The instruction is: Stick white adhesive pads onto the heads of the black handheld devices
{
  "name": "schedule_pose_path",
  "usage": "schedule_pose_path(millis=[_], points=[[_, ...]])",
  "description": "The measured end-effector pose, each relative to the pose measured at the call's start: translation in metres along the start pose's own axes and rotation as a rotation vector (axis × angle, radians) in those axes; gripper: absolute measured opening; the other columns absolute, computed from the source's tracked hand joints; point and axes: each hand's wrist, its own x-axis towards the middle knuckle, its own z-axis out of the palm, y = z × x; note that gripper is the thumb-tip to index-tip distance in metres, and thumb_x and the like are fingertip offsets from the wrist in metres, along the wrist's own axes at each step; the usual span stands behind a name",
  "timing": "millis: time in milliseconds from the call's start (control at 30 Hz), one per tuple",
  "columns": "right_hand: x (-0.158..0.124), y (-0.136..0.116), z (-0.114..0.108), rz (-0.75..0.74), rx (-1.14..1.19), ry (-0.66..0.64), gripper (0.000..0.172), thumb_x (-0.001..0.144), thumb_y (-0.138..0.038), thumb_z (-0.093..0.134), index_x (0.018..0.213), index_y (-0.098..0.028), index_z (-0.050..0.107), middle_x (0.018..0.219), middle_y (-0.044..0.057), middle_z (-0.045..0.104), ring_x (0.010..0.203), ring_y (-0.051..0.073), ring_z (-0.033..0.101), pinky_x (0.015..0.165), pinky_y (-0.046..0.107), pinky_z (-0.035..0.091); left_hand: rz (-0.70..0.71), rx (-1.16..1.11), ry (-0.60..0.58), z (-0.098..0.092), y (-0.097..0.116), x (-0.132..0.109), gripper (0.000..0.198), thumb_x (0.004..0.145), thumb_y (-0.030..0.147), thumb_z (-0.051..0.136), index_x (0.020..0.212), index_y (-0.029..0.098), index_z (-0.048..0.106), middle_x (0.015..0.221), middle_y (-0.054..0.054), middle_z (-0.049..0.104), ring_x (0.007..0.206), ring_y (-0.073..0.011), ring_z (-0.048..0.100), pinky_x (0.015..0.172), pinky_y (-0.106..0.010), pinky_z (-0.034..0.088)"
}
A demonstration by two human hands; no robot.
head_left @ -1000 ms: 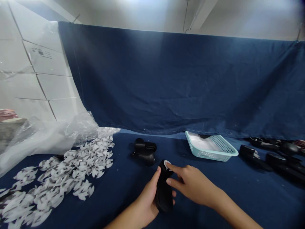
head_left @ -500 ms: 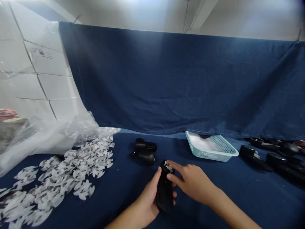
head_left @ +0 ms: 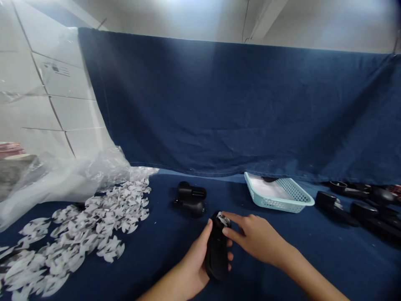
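My left hand [head_left: 198,260] is wrapped around a long black handheld device [head_left: 216,261], tilted slightly, with its round head pointing away from me. In that head sits a small whitish, jagged piece [head_left: 222,218]. The index finger and thumb of my right hand [head_left: 255,238] close on this piece from the right, the fingertip at its upper edge and the thumb lower down. Just beyond the device, two black parts [head_left: 191,200] lie side by side on the blue cloth.
A heap of flat, pale, pointed pieces [head_left: 84,232] spreads over the left side, beside clear plastic sheeting [head_left: 78,179]. A light-blue basket [head_left: 278,205] with white paper stands at the back right. More black devices [head_left: 365,211] lie far right. A dark blue curtain [head_left: 219,108] hangs behind.
The right hand has shifted very slightly to the right, its fingers still on the whitish piece. The left hand keeps its hold on the device, almost unmoved.
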Motion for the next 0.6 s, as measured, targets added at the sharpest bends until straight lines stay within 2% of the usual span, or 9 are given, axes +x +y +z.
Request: schedule_pose_path(millis=[167,300,467,600], points=[[0.001,0.001,0.0,-0.012,-0.036,0.031,0.037,0.093,-0.041,0.05,0.128,-0.032,0.06,0.085,0.006,0.077,0.078,0.029,0.073,0.063,0.035,0.049,-0.001,0.004,-0.001,0.0,-0.001,0.0,0.064,0.087,0.068,0.049,0.1,0.008,0.067,0.088,-0.011,0.069,0.061,-0.018,0.065,0.055,-0.029,0.054],[0.001,-0.002,-0.003,-0.007,-0.045,0.033,0.031,0.092,-0.04,0.052,0.118,-0.032,0.066,0.075,0.003,0.075,0.069,0.026,0.072,0.057,0.031,0.043,0.0,0.006,0.003,0.0,-0.001,0.0,0.062,0.087,0.066,0.052,0.101,0.007,0.067,0.089,-0.011,0.069,0.061,-0.0179,0.065,0.056,-0.029,0.054],[0.0,-0.004,-0.007,0.008,-0.046,0.015,0.024,0.093,-0.04,0.05,0.092,-0.029,0.072,0.072,0.002,0.074,0.069,0.025,0.071,0.054,0.028,0.036,0.007,-0.008,0.02,0.001,0.0,-0.002,0.063,0.088,0.066,0.05,0.103,0.007,0.067,0.087,-0.011,0.069,0.061,-0.0178,0.065,0.055,-0.029,0.053],[-0.001,-0.005,-0.01,0.014,-0.011,0.002,0.024,0.093,-0.038,0.051,0.086,-0.028,0.072,0.069,0.0,0.073,0.065,0.021,0.069,0.055,0.027,0.034,0.007,-0.008,0.022,0.003,0.001,-0.003,0.063,0.088,0.066,0.051,0.103,0.007,0.067,0.087,-0.011,0.07,0.061,-0.0179,0.066,0.056,-0.029,0.053]])
